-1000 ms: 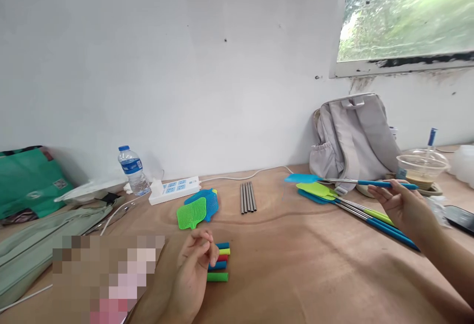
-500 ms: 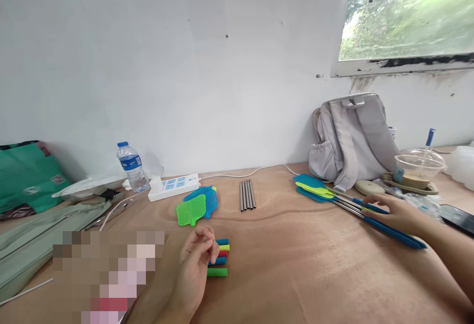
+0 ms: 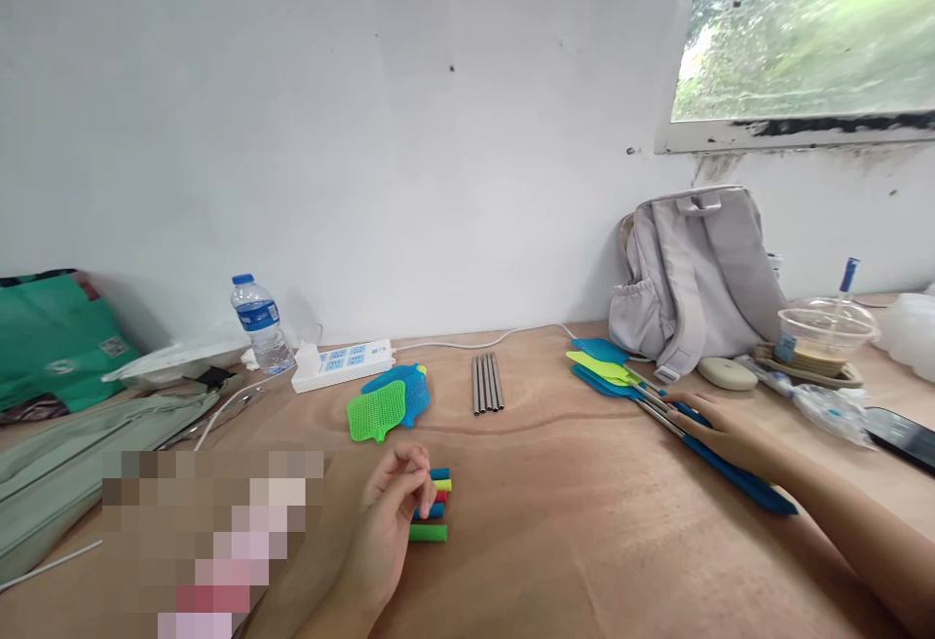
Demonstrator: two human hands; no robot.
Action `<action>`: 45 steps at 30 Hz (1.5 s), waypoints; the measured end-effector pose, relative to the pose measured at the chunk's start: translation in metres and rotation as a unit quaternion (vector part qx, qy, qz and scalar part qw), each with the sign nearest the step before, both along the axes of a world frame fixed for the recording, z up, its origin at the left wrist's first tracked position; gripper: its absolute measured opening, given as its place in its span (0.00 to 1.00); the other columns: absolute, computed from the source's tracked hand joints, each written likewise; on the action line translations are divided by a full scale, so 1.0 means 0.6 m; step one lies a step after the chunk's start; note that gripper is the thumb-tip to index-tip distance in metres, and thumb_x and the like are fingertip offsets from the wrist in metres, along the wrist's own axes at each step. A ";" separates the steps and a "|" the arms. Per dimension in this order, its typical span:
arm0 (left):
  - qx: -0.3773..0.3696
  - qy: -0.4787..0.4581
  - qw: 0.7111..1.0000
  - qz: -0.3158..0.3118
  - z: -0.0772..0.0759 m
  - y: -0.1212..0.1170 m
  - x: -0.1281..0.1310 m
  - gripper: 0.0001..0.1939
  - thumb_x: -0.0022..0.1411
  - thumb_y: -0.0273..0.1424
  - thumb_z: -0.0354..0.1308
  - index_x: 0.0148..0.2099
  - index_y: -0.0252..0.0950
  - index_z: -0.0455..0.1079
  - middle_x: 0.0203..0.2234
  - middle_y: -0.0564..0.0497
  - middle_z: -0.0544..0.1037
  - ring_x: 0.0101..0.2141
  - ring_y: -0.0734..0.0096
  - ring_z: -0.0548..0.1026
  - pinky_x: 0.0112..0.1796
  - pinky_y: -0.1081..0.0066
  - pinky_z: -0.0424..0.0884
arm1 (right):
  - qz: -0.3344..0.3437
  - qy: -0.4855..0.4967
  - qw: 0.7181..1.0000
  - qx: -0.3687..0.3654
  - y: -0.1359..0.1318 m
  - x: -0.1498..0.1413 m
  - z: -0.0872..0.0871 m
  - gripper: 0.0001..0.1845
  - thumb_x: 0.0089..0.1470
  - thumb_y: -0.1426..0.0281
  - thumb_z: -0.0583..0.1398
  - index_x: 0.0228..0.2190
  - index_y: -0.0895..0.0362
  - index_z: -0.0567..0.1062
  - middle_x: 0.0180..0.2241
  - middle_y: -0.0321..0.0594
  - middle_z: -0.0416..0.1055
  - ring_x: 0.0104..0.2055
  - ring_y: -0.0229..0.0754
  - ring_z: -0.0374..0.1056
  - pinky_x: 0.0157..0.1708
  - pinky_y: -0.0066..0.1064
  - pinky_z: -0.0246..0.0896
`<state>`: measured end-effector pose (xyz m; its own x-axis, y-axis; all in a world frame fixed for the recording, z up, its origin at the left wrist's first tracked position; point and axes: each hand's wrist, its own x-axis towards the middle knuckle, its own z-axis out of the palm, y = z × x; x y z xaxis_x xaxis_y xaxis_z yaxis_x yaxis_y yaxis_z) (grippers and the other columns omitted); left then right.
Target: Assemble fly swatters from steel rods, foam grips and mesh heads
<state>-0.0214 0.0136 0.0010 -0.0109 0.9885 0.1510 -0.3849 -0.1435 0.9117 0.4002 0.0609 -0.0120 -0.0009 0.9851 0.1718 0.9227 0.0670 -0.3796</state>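
My right hand is closed around the blue handles of several fly swatters, which lie bunched on the table. Their blue and yellow-green heads point toward the wall, joined by thin metal rods. My left hand hovers or rests with curled fingers and thumb drawn together; I see nothing in it. Partly hidden behind it lie several coloured handle tubes in blue, yellow, red and green. Beyond them is a pile of loose swatter heads, green over blue. Several metal rods lie side by side mid-table.
A power strip and a water bottle stand along the wall. At right are a grey backpack, a drink cup, a beige oval case and a phone. A green bag lies far left.
My right hand has shifted the bunch of fly swatters to the left and slightly nearer to me. My left hand has stayed almost still.
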 end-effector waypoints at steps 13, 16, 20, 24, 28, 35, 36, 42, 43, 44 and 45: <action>0.004 0.158 0.986 0.045 0.005 0.008 -0.006 0.03 0.49 0.31 0.54 0.26 0.38 0.63 0.21 0.58 0.61 0.19 0.78 0.60 0.25 0.74 0.57 | 0.047 -0.079 0.996 -0.015 0.010 0.104 -0.009 0.13 0.48 0.61 0.52 0.28 0.49 0.75 0.26 0.39 0.73 0.26 0.44 0.69 0.26 0.31 0.64; 0.020 0.312 0.947 0.076 0.003 0.007 -0.002 0.01 0.47 0.29 0.53 0.25 0.39 0.65 0.19 0.56 0.61 0.22 0.72 0.61 0.26 0.72 0.58 | 0.081 -0.095 0.989 0.075 0.009 0.099 0.002 0.12 0.48 0.62 0.54 0.25 0.49 0.77 0.39 0.43 0.72 0.37 0.48 0.70 0.35 0.35 0.65; 0.068 0.397 0.906 0.133 0.002 0.007 -0.002 0.05 0.45 0.25 0.49 0.24 0.40 0.64 0.24 0.53 0.66 0.26 0.67 0.63 0.29 0.68 0.61 | 0.160 -0.087 0.956 0.228 -0.008 -0.011 0.011 0.12 0.53 0.67 0.51 0.32 0.52 0.75 0.39 0.46 0.70 0.40 0.46 0.68 0.40 0.38 0.63; 0.102 0.500 0.848 0.145 0.005 0.014 -0.013 0.07 0.43 0.22 0.48 0.23 0.40 0.63 0.25 0.52 0.68 0.32 0.60 0.66 0.35 0.62 0.59 | 0.347 -0.059 0.918 0.183 -0.055 -0.188 0.002 0.11 0.52 0.75 0.51 0.33 0.53 0.72 0.35 0.43 0.71 0.38 0.43 0.67 0.38 0.35 0.62; 0.118 0.609 0.778 0.099 0.014 0.022 -0.030 0.07 0.45 0.22 0.48 0.23 0.39 0.62 0.23 0.53 0.68 0.31 0.61 0.65 0.35 0.62 0.56 | 0.433 -0.036 0.886 0.166 -0.062 -0.301 -0.014 0.12 0.45 0.77 0.52 0.32 0.54 0.70 0.33 0.43 0.70 0.34 0.42 0.65 0.35 0.34 0.61; 0.232 0.664 0.705 -0.091 0.036 0.020 -0.068 0.10 0.41 0.18 0.48 0.24 0.39 0.62 0.24 0.55 0.67 0.31 0.67 0.63 0.35 0.67 0.54 | 0.315 0.029 0.927 0.203 0.079 -0.342 -0.032 0.14 0.41 0.82 0.50 0.32 0.56 0.65 0.33 0.41 0.67 0.35 0.42 0.63 0.35 0.32 0.60; 0.234 0.665 0.700 -0.112 0.038 0.019 -0.071 0.10 0.41 0.18 0.48 0.25 0.39 0.63 0.25 0.55 0.67 0.31 0.67 0.63 0.36 0.67 0.54 | 0.307 0.030 0.929 0.206 0.099 -0.342 -0.032 0.15 0.41 0.82 0.50 0.32 0.56 0.65 0.33 0.42 0.67 0.36 0.42 0.62 0.35 0.33 0.60; 0.209 0.675 0.691 -0.152 0.044 0.014 -0.069 0.05 0.45 0.26 0.57 0.27 0.40 0.66 0.30 0.54 0.68 0.36 0.64 0.62 0.38 0.67 0.54 | 0.330 0.019 0.924 0.194 0.151 -0.331 -0.037 0.14 0.43 0.84 0.49 0.30 0.57 0.67 0.31 0.40 0.68 0.35 0.41 0.63 0.37 0.32 0.60; 0.208 0.676 0.690 -0.154 0.044 0.014 -0.068 0.04 0.45 0.28 0.59 0.28 0.40 0.67 0.30 0.53 0.68 0.36 0.63 0.62 0.37 0.67 0.55 | 0.340 0.013 0.921 0.190 0.152 -0.330 -0.037 0.15 0.43 0.84 0.49 0.29 0.57 0.67 0.31 0.40 0.69 0.35 0.41 0.63 0.38 0.31 0.60; 0.210 0.677 0.689 -0.155 0.044 0.014 -0.068 0.04 0.45 0.29 0.60 0.28 0.41 0.68 0.30 0.53 0.68 0.36 0.63 0.62 0.37 0.67 0.55 | 0.347 0.007 0.919 0.186 0.151 -0.328 -0.037 0.15 0.42 0.85 0.50 0.30 0.56 0.68 0.31 0.39 0.69 0.36 0.40 0.64 0.38 0.31 0.60; 0.213 0.677 0.687 -0.156 0.043 0.015 -0.067 0.04 0.45 0.30 0.60 0.28 0.41 0.68 0.30 0.53 0.68 0.36 0.63 0.62 0.37 0.67 0.55 | 0.352 0.001 0.918 0.183 0.150 -0.328 -0.036 0.16 0.43 0.85 0.50 0.30 0.56 0.69 0.32 0.39 0.70 0.36 0.41 0.64 0.38 0.32 0.59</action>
<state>-0.0619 0.0223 0.0270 0.6267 0.7739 0.0912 0.7016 -0.6114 0.3660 0.2036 0.1510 -0.0337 -0.6149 0.6163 0.4921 0.6004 0.7704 -0.2146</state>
